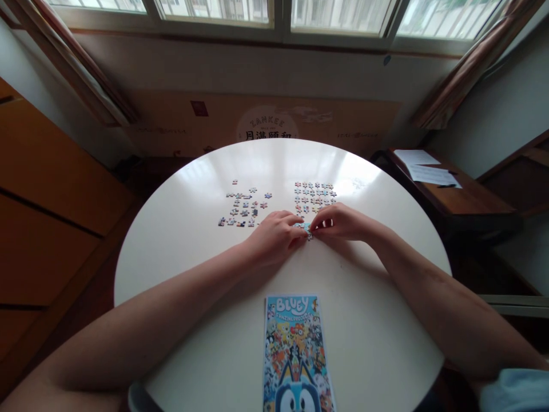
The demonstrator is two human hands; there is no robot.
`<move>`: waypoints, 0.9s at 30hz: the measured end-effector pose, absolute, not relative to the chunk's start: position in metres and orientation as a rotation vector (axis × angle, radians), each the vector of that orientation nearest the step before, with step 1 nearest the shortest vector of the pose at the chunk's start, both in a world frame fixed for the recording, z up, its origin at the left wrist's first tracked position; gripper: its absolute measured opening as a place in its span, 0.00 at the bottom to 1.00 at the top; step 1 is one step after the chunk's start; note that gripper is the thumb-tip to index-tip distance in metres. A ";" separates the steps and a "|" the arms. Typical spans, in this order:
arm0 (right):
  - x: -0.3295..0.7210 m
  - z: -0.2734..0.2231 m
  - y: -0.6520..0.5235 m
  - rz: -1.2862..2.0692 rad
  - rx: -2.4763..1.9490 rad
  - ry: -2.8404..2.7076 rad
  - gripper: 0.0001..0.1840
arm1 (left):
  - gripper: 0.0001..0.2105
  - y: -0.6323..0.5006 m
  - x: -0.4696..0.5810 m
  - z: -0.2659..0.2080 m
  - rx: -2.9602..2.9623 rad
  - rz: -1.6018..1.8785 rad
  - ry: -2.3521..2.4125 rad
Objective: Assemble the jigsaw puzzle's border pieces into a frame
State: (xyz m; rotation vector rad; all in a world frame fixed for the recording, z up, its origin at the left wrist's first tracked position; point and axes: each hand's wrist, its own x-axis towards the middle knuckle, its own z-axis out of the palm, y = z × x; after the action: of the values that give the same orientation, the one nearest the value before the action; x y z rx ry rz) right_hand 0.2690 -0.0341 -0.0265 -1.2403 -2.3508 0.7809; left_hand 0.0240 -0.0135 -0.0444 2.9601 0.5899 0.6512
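Between my two hands lies a small cluster of light-blue puzzle pieces [307, 229] on the white table. My left hand [278, 236] comes from the left, its fingers curled and their tips gripping the cluster's left side. From the right, my right hand [341, 222] pinches at the cluster's right edge with thumb and forefinger, on what looks like a puzzle piece mostly hidden by the fingertips. Just beyond the hands, loose puzzle pieces [316, 193] are laid out in rows. Darker loose pieces [244, 213] lie scattered past my left hand.
A Bluey picture sheet [295, 349] lies on the round white table [193, 320] near my body. To the right, a wooden side desk [472, 197] carries papers [433, 174] and a pen. A wall and windows stand behind the table.
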 end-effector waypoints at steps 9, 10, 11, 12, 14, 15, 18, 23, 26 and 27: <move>0.269 -0.028 -0.033 0.748 -1.249 -2.349 0.09 | 0.10 -0.015 0.026 -0.044 2.948 0.653 0.552; 0.269 -0.028 -0.033 0.752 -1.244 -2.347 0.09 | 0.10 -0.015 0.026 -0.043 2.946 0.659 0.546; 0.270 -0.028 -0.033 0.756 -1.238 -2.344 0.09 | 0.10 -0.016 0.026 -0.042 2.947 0.675 0.546; 0.270 -0.028 -0.033 0.761 -1.229 -2.339 0.08 | 0.11 -0.016 0.025 -0.039 2.950 0.703 0.550; 0.272 -0.028 -0.032 0.768 -1.212 -2.323 0.08 | 0.12 -0.015 0.022 -0.033 2.963 0.778 0.585; 0.273 -0.028 -0.032 0.773 -1.208 -2.311 0.08 | 0.13 -0.013 0.019 -0.029 2.965 0.822 0.621; 0.276 -0.029 -0.030 0.789 -1.234 -2.279 0.08 | 0.12 -0.005 0.010 -0.020 2.945 0.921 0.775; 0.274 -0.029 -0.029 0.780 -1.272 -2.278 0.07 | 0.08 0.006 0.000 -0.019 2.966 0.799 0.924; 0.271 -0.027 -0.032 0.812 -1.259 -2.279 0.07 | 0.06 0.002 0.003 -0.026 2.968 0.642 0.896; 0.270 -0.026 -0.032 0.824 -1.260 -2.285 0.07 | 0.07 0.000 0.005 -0.028 2.959 0.611 0.903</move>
State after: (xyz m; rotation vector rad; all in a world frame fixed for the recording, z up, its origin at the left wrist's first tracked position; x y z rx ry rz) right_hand 0.2701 -0.0324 -0.0259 -1.2599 -2.2854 0.8242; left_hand 0.0048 -0.0001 -0.0282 2.9591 0.9032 0.6107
